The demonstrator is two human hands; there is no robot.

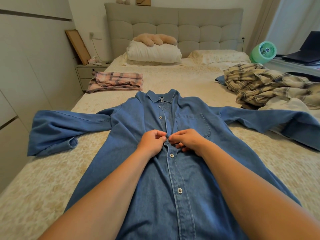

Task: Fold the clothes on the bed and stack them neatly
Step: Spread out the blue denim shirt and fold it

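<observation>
Pink plaid garment point(115, 81) left, crumpled checked shirt point(266, 84) right of denim shirt point(155, 170).

Far beyond the left hand point(152, 142), a white folded duvet point(153, 52) lies against the grey tufted headboard point(174, 25), with a beige plush toy point(155, 38) resting on top. Left of that hand and well away, a nightstand point(86, 73) carries a leaning wooden frame point(78, 46). Far off past the right hand point(187, 140), a green fan point(263, 51) stands beside a dark laptop point(306, 51) on a desk point(294, 66).
</observation>
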